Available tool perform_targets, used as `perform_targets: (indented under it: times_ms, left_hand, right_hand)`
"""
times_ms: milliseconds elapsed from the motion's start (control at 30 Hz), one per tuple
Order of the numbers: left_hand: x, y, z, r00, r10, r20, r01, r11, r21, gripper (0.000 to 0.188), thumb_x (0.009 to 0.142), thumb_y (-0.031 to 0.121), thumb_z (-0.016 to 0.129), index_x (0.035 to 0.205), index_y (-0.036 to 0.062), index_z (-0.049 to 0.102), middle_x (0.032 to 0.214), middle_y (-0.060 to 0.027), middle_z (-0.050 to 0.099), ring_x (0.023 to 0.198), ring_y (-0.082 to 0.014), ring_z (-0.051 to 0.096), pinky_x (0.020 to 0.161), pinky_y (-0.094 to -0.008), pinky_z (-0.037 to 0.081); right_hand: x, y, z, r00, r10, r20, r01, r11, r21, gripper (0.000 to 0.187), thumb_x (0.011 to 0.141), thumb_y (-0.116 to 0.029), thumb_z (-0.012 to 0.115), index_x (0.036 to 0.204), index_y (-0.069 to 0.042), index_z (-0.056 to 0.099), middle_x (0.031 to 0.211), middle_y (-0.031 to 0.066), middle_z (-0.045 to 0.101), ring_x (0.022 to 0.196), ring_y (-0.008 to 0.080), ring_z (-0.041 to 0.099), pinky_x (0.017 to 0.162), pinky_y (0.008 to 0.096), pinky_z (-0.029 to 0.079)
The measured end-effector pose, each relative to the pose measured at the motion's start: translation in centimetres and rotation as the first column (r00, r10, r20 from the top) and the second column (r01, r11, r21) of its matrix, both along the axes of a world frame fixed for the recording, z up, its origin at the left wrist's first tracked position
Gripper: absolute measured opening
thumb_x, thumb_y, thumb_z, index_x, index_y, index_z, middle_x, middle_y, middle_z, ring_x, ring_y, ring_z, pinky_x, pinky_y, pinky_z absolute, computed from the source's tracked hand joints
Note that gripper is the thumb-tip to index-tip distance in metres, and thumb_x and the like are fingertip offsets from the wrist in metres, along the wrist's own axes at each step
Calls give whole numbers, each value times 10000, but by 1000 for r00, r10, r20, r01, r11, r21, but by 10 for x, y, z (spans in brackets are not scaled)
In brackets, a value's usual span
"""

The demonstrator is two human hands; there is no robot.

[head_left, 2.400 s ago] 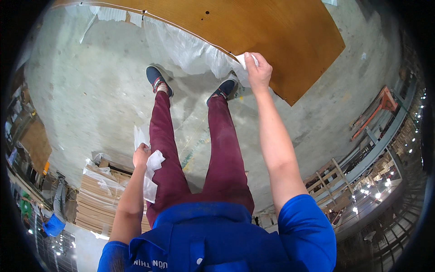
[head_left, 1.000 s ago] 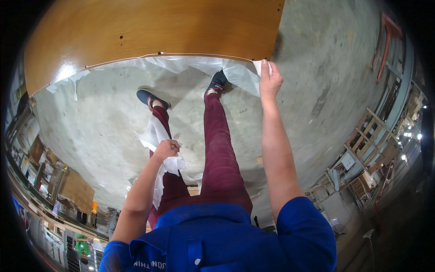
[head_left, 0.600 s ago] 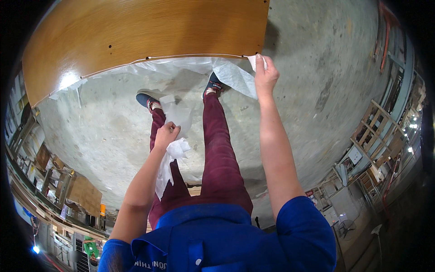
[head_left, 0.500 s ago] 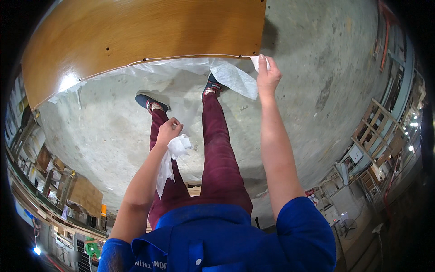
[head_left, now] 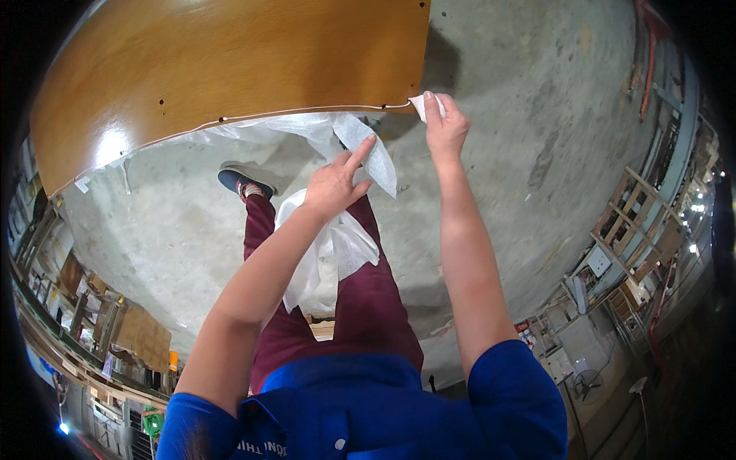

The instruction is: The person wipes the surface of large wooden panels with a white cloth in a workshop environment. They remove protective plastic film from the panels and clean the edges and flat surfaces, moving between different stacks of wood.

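A glossy brown wooden panel (head_left: 253,61) with small dark holes lies ahead of me. A thin white strand (head_left: 307,111) runs along its near edge to my right hand (head_left: 445,126). That hand is closed at the panel's near right corner, pinching a small white piece (head_left: 418,106) between thumb and fingers. My left hand (head_left: 335,188) points its index finger at a loose flap (head_left: 376,165) of thin white sheet below the edge; its thumb is apart. Crumpled white sheet (head_left: 337,245) hangs from under the left hand's curled fingers, over my legs.
My shoe (head_left: 241,181) stands on the grey concrete floor (head_left: 521,192) below the panel. Wooden frames (head_left: 632,211) are at the right, with a fan (head_left: 588,386) lower down. A brown board (head_left: 142,337) and stacked timber line the left.
My left hand has risen and moved right toward the loose flap, extending its index finger and carrying the crumpled sheet. The right hand has shifted slightly left and still pinches the white piece.
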State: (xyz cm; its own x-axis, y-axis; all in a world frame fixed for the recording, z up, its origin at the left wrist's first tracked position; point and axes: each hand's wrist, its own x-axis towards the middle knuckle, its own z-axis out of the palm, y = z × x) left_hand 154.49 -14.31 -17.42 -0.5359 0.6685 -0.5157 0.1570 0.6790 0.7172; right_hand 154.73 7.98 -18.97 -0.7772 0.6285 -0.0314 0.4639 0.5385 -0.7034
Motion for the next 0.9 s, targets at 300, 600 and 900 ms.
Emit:
perform_targets:
  times_ms: [300,600,900]
  left_hand:
    - [-6,13,-23,1000,28,-12,-30,985,-167,258,848,313,550,913,90,661,910,-112,582,804,-320,625,707,-435,504]
    - [-35,8,-50,857,513,-43,-504,820,-271,266,781,274,567,942,66,599,918,-155,630,863,-350,608,740,-460,473]
    - [-43,9,-51,848,517,-118,-518,762,-387,376,789,224,526,1109,32,473,806,-236,632,808,-407,610,727,-501,474]
  right_hand:
    - [-43,23,6,995,49,-90,-48,999,12,247,865,-281,616,821,-42,652,709,149,639,634,308,634,577,361,479]
    - [-118,56,7,976,101,-195,-92,994,55,291,865,-327,603,821,-42,647,705,168,630,660,337,634,593,381,484]
    - [-154,79,-1,970,188,-157,-182,982,51,282,858,-344,606,829,-68,655,708,163,630,661,344,628,582,393,483]
